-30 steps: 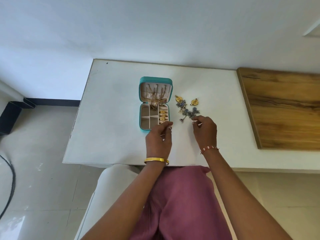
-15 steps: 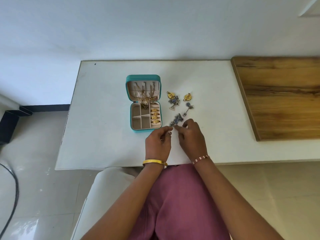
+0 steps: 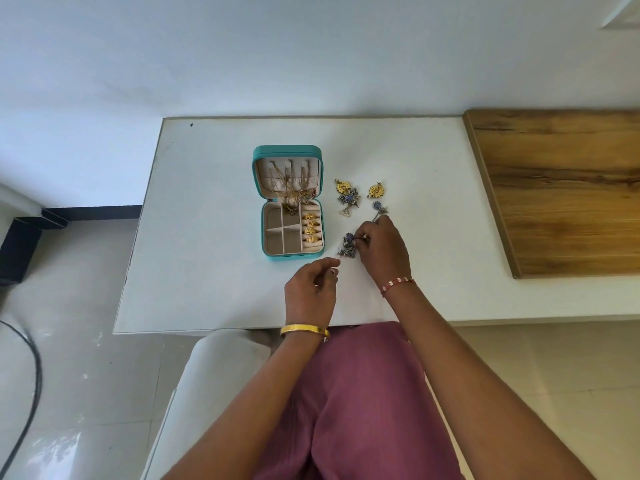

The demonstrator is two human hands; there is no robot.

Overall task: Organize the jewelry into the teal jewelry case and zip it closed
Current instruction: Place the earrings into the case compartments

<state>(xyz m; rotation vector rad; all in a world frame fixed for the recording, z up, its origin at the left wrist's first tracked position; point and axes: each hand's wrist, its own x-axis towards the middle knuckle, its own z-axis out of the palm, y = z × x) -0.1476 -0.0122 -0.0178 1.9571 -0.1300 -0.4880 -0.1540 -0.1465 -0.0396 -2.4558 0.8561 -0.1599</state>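
A black cable [image 3: 29, 382] curves over the tiled floor at the far left. On the white table [image 3: 207, 271] your case [image 3: 288, 202] lies open, lid propped up behind, with gold chains [image 3: 289, 188] hanging from the lid and spilling into the tray; four gold rings [image 3: 310, 228] sit in the right-hand slot, and the other compartments look bare. Your left hand [image 3: 310, 292], a gold bangle [image 3: 304, 330] at the wrist, hovers near the case's front corner, fingers loosely curled, with nothing visible in them. Just right of it, your right hand [image 3: 382, 251] pinches a dark earring [image 3: 347, 245] lying on the table. Beyond it lie more earrings [image 3: 348, 197], gold and blue, beside the case. A wooden board [image 3: 561, 188] lies at the far right.
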